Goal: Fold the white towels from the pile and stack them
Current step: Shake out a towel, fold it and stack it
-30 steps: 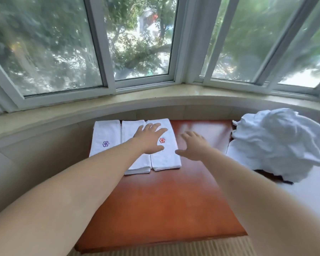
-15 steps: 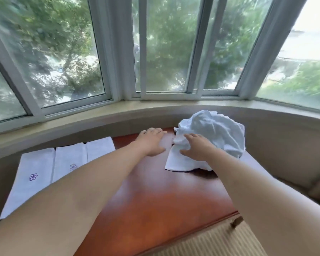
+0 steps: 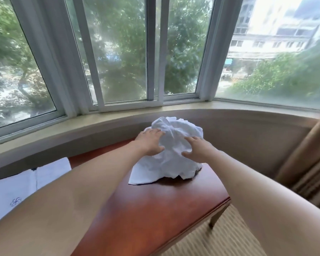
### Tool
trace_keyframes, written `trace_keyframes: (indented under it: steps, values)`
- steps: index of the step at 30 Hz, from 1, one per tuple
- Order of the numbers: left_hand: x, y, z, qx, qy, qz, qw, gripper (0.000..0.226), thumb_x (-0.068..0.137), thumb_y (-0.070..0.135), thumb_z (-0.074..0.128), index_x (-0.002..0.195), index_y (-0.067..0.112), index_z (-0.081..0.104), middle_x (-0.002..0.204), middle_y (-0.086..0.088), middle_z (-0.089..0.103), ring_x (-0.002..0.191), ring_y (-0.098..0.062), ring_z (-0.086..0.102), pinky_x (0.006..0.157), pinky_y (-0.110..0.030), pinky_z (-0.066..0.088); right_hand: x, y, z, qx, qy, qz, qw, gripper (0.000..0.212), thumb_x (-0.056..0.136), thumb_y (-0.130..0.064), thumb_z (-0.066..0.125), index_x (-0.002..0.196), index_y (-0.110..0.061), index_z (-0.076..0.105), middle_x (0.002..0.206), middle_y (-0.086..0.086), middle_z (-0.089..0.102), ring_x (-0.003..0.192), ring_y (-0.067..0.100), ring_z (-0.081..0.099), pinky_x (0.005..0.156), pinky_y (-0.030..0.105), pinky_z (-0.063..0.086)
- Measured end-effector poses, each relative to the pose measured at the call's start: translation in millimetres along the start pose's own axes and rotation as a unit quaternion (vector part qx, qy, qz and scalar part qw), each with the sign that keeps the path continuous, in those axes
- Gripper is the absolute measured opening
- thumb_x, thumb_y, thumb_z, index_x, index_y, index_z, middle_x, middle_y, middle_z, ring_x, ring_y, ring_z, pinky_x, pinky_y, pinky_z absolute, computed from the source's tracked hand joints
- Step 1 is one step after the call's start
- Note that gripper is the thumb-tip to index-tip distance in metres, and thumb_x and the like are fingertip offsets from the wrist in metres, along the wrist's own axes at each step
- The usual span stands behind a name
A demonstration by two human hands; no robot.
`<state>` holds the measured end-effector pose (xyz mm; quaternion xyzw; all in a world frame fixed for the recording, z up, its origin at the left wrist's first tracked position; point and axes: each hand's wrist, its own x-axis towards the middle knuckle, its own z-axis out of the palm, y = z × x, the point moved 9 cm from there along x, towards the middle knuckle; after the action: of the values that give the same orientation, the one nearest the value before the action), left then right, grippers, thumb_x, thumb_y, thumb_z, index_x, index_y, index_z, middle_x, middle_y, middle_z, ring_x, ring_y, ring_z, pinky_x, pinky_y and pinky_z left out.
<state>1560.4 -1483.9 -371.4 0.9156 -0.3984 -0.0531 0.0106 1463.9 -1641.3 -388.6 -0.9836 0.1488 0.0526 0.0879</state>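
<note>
We press our left hand [image 3: 149, 142] and right hand [image 3: 198, 148], fingers spread flat, on the towel pile [image 3: 171, 150]; folded towels [image 3: 26, 187] lie left on the table [image 3: 155, 209], partly behind our forearm.

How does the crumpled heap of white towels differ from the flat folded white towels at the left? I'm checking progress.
The crumpled heap of white towels stands tall and wrinkled; the flat folded white towels lie smooth, side by side. The left hand and right hand touch the heap; nothing touches the folded ones. One folded towel shows an embroidered emblem; the heap shows none. Both are white cloth on the reddish-brown wooden table.
</note>
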Motion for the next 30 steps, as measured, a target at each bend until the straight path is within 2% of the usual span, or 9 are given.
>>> trace_keyframes:
  steps: [6,11,17,30]
  values:
    - [47.4,-3.3,15.6,-0.030,-0.011,0.015,0.999,0.074,0.097,0.052,0.055,0.161,0.028,0.025,0.168,0.002,0.019,0.154,-0.023,0.019,0.123,-0.046,0.024,30.4,24.7,0.7,-0.018,-0.018,0.023,0.999,0.079,0.094,-0.055,0.059,0.161,-0.030,0.025,0.164,-0.006,0.030,0.148,0.022,0.033,0.113,0.037,0.034]
    - [91.4,-31.8,26.8,-0.057,-0.027,0.013,0.998,0.073,0.097,0.051,0.054,0.160,0.030,0.025,0.168,0.004,0.020,0.153,-0.022,0.021,0.122,-0.044,0.026,73.4,25.7,4.6,-0.014,-0.048,0.034,0.998,0.075,0.094,-0.051,0.060,0.160,-0.030,0.029,0.165,-0.009,0.027,0.146,0.021,0.035,0.113,0.041,0.039]
    - [137.7,-62.0,36.6,-0.081,-0.041,0.007,0.996,0.070,0.097,0.050,0.055,0.159,0.031,0.028,0.167,0.004,0.021,0.152,-0.024,0.023,0.120,-0.048,0.030,121.9,31.1,8.8,-0.007,-0.077,0.045,0.996,0.071,0.095,-0.045,0.061,0.158,-0.026,0.034,0.164,-0.007,0.027,0.140,0.022,0.044,0.109,0.039,0.043]
    - [243.6,-74.7,84.3,-0.112,-0.079,-0.046,0.990,0.067,0.098,0.045,0.053,0.158,0.029,0.028,0.167,0.005,0.022,0.151,-0.023,0.025,0.119,-0.045,0.031,257.5,75.9,37.9,0.000,-0.125,-0.007,0.992,0.060,0.097,-0.039,0.061,0.153,-0.027,0.043,0.161,-0.006,0.031,0.134,0.020,0.049,0.105,0.030,0.038]
